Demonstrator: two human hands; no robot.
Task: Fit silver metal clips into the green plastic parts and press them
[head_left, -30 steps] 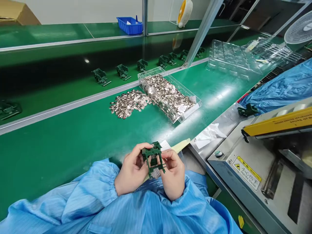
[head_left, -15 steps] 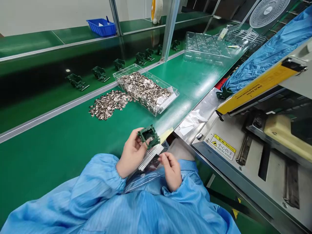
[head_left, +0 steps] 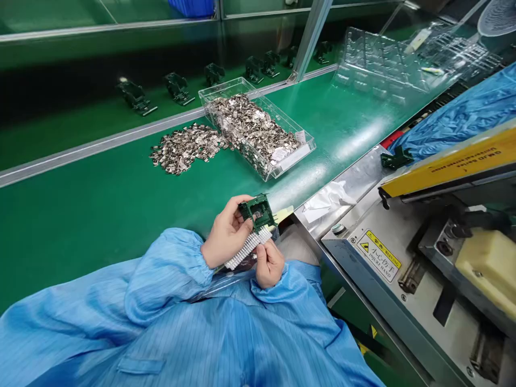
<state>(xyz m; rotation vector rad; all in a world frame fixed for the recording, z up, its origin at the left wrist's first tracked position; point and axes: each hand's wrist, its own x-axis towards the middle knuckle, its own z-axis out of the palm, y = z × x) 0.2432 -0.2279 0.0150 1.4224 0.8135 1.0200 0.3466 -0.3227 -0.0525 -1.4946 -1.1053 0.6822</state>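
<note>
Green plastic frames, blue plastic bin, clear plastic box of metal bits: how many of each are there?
Green plastic frames: 9 (7 back row, 1 held, 1 at right)
Blue plastic bin, partly cut off: 1
Clear plastic box of metal bits: 1
Total: 11

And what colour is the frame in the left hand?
The frame is dark green, seen best in the head view.

Light gleams on the green bench (head_left: 100, 215) beside a metal post (head_left: 313, 40).
</note>
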